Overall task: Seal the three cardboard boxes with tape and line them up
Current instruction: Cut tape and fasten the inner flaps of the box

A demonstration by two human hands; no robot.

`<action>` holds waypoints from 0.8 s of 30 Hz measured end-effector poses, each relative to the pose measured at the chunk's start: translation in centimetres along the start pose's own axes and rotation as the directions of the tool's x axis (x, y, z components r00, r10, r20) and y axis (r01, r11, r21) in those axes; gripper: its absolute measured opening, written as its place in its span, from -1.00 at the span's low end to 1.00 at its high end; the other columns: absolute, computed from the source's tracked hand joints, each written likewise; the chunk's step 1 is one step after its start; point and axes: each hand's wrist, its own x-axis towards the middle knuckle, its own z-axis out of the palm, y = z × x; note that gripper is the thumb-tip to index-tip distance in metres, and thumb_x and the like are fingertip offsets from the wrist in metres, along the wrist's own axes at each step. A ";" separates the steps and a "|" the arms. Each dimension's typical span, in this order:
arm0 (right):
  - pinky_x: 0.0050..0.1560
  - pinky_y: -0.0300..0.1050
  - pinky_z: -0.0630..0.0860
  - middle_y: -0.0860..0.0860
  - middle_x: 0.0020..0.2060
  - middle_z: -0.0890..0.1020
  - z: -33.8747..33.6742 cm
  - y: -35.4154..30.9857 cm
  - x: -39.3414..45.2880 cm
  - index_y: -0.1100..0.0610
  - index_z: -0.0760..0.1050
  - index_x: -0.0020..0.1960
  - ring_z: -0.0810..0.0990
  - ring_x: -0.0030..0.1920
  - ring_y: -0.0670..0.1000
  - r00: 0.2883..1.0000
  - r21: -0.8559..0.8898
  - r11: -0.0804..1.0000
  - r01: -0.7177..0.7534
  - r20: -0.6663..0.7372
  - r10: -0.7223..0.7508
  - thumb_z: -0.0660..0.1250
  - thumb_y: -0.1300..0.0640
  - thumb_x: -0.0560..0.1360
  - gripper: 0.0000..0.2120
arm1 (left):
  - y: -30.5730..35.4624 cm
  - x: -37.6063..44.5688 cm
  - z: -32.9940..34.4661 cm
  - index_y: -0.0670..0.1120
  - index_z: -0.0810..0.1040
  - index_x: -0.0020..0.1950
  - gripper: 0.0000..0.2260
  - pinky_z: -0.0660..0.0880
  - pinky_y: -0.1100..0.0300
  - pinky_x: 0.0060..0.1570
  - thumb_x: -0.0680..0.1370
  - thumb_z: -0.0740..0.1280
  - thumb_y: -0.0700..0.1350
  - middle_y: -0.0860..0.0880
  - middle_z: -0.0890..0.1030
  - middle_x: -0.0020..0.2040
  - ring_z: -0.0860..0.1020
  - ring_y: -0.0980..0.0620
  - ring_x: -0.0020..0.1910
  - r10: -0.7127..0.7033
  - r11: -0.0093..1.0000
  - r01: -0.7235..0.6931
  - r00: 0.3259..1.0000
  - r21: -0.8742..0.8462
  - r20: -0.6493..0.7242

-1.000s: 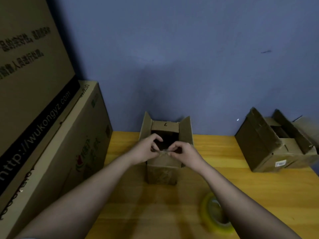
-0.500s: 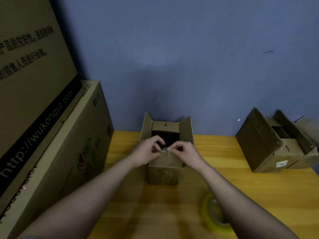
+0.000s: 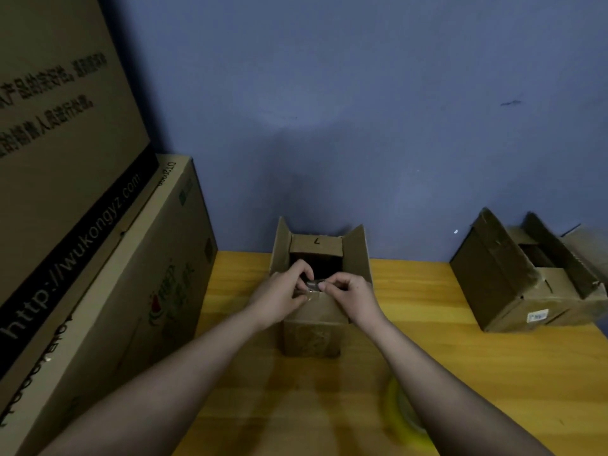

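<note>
While reaching forward over the wooden table (image 3: 493, 373), both forearms stretched out and converging on the small open cardboard box (image 3: 312, 327) at the table's middle. Left hand (image 3: 279, 294) at the box's near flap, fingers curled, thumb and forefingers pinching a small shiny scrap of tape (image 3: 311, 285) at the flap's top edge. Right hand (image 3: 350, 292) just beside it, knuckles up, fingers curled and pinching the same scrap from the other side, fingertips of the two hands nearly touching. Box upright, side flaps standing up, far flap marked with a "7", dark inside.

Counted: two small cardboard boxes plainly in view, the held one and a second open box (image 3: 513, 284) well to its right near the table's far edge, flaps up, white label on its near face; behind that second box, at the frame's edge, a pale corner too cut off to identify. One yellow tape roll (image 3: 399, 414) on the table nearer than the held box, partly hidden under the right forearm. Two large printed cartons (image 3: 108, 291) stacked to the left of the held box, against the blue wall (image 3: 362, 110)
</note>
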 end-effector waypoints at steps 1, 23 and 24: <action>-0.16 -0.21 0.44 -0.09 -0.27 0.64 0.1 -0.1 0.0 0.01 0.62 -0.19 0.56 -0.20 -0.13 1.000 0.017 1.000 -0.017 -0.007 0.017 0.41 0.12 0.49 -0.90 | 0.0 0.0 0.1 0.00 0.39 0.19 -0.69 0.55 0.11 0.00 0.51 0.37 -0.21 0.11 0.60 -0.07 0.58 0.14 -0.01 0.005 1.000 -0.005 1.000 0.009 -0.005; -0.25 -0.25 0.41 0.06 0.12 0.52 0.6 -1.6 0.8 0.08 0.37 0.30 0.52 0.05 0.03 0.911 0.163 0.897 -0.412 0.042 0.411 0.35 0.18 0.51 -0.62 | -0.6 0.1 1.2 -0.03 0.54 0.28 -0.71 0.45 0.20 0.18 0.56 0.32 -0.19 0.00 0.58 0.20 0.53 0.08 0.16 0.141 0.967 -0.136 0.990 0.214 -0.010; -0.26 -0.25 0.41 0.05 0.11 0.51 0.6 -1.6 0.8 0.08 0.36 0.29 0.52 0.04 0.02 0.911 0.158 0.898 -0.412 0.039 0.411 0.33 0.19 0.52 -0.63 | -0.6 0.1 1.1 -0.02 0.54 0.27 -0.71 0.46 0.18 0.18 0.56 0.32 -0.18 0.00 0.58 0.19 0.53 0.09 0.15 0.138 0.968 -0.134 0.990 0.213 -0.003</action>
